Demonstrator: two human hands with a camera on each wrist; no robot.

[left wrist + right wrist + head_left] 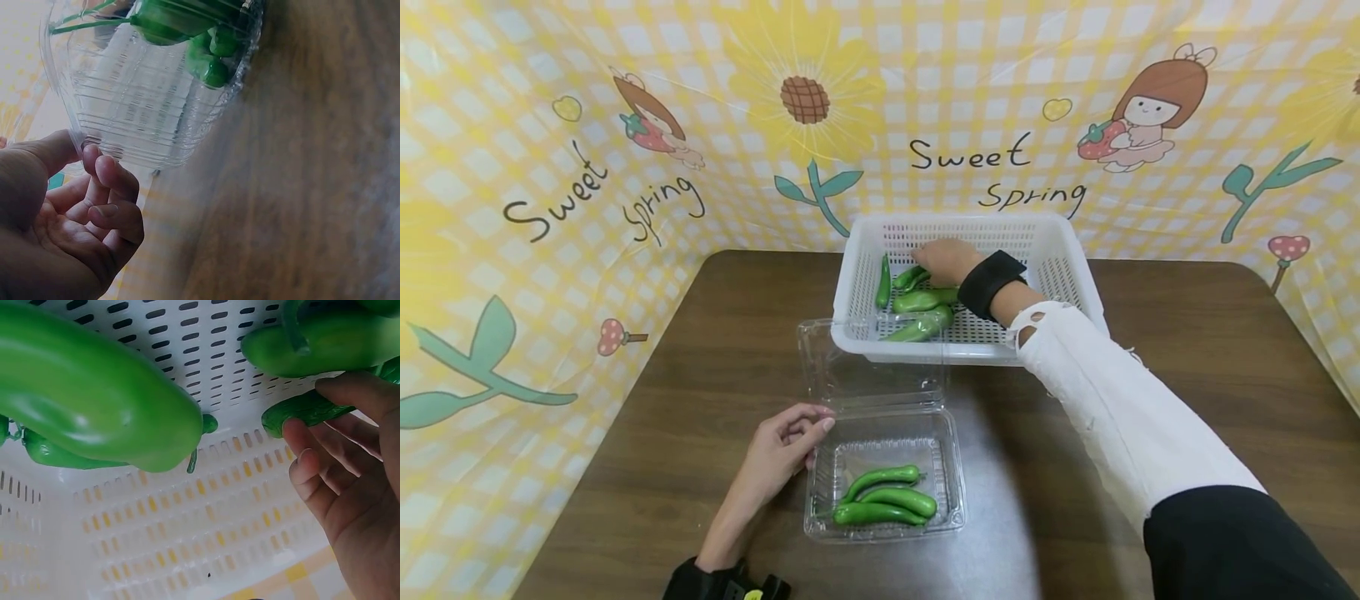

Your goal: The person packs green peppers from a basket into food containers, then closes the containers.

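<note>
Three peppers (883, 497) boxed, several left in the basket (1075, 250) — my right hand (946, 258) pinches one (303, 409), my left hand (782, 446) steadies the box (951, 467) — fingers loosely curled.

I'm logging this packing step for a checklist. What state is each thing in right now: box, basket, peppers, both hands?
Clear clamshell box: open, lid tipped back, three green peppers inside.
White basket: upright on the table, several peppers in it.
Basket peppers: lying loose on the basket floor.
Left hand: fingers curled, touching the box's left edge.
Right hand: in the basket, fingers closing on a pepper.
</note>
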